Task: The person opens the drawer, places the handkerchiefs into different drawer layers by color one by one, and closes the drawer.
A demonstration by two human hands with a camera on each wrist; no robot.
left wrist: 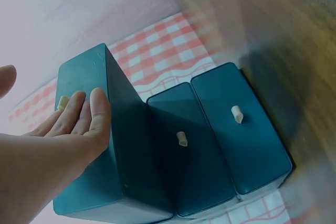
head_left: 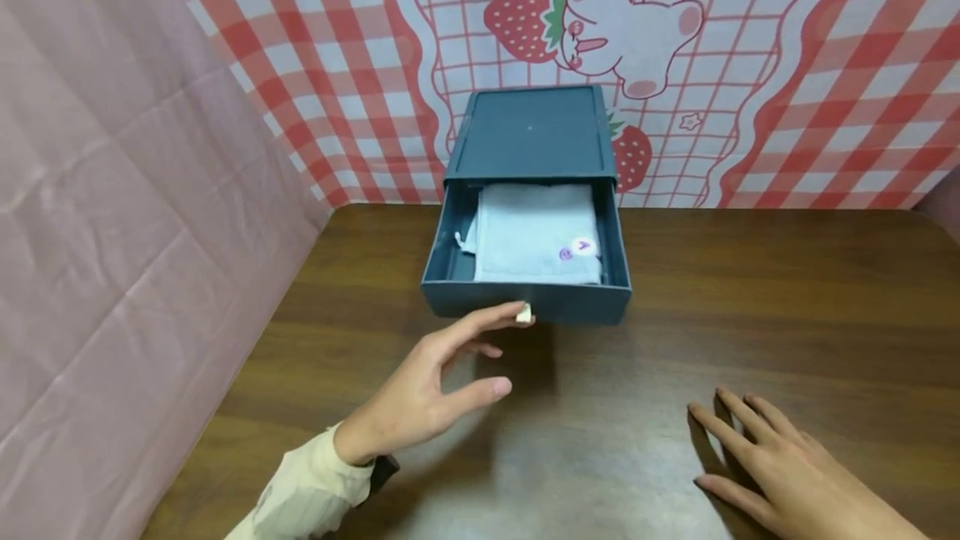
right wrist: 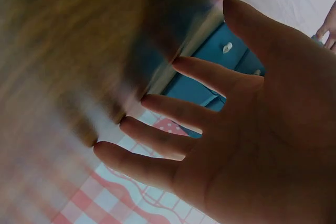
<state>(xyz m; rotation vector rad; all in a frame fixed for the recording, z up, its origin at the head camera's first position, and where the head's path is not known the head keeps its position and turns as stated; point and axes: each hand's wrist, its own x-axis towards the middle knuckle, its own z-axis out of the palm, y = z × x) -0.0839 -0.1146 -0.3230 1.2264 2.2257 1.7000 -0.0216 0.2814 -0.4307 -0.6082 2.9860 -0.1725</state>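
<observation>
A dark teal drawer unit (head_left: 532,136) stands at the back of the table with its top drawer (head_left: 480,298) pulled out. Inside that drawer lies a folded pale cloth (head_left: 532,232) with small purple marks. My left hand (head_left: 420,390) is at the drawer front, its index fingertip beside the cream knob (left wrist: 63,103) and its thumb well apart. The other fingers (left wrist: 98,109) lie across the drawer front in the left wrist view. My right hand (head_left: 795,465) rests with spread fingertips on the tabletop at the lower right.
Two closed lower drawers, a middle one (left wrist: 173,166) and a bottom one (left wrist: 257,145), each carry a cream knob. Behind the unit hangs a red-and-white checked cloth (head_left: 345,65). A pink cloth (head_left: 112,190) borders the wooden table (head_left: 750,290) on the left.
</observation>
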